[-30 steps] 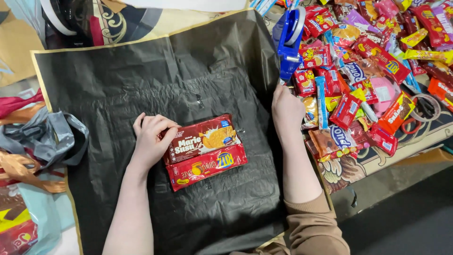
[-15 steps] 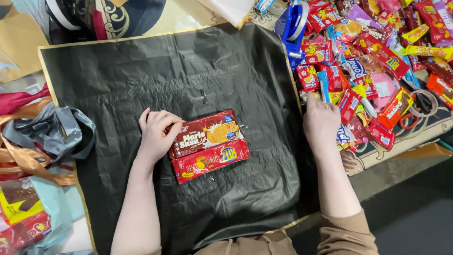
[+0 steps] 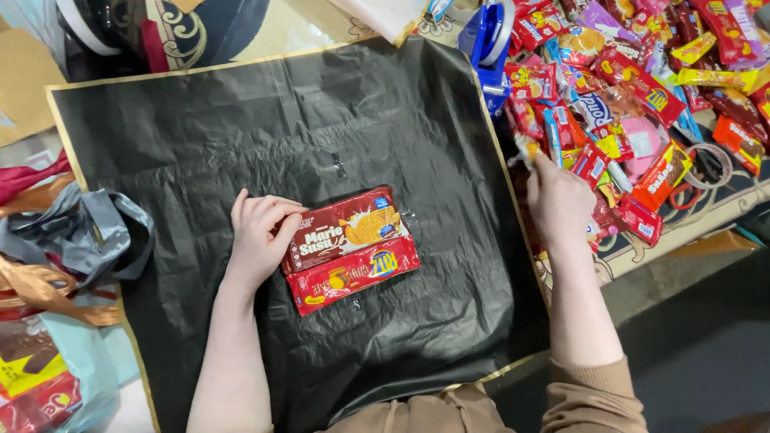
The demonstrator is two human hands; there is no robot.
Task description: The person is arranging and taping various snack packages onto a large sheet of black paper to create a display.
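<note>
Two red biscuit packets point(image 3: 349, 248) lie side by side in the middle of a black wrapping sheet point(image 3: 321, 136) with a gold edge. My left hand point(image 3: 258, 240) rests on the sheet with its fingers on the left end of the upper packet. My right hand point(image 3: 560, 200) is over the sheet's right edge, reaching into a pile of snack packets point(image 3: 634, 96). Its fingers are curled among the wrappers. Whether it grips one is hidden from view.
A blue tape dispenser point(image 3: 489, 40) stands at the sheet's top right corner. Grey and bronze ribbons point(image 3: 72, 232) and a pale blue bag point(image 3: 48, 377) lie to the left. A tape ring point(image 3: 710, 164) sits among the snacks. A patterned mat lies under everything.
My right hand has moved from the sheet's edge further right and down into the snack pile. My left hand has stayed on the biscuit packets.
</note>
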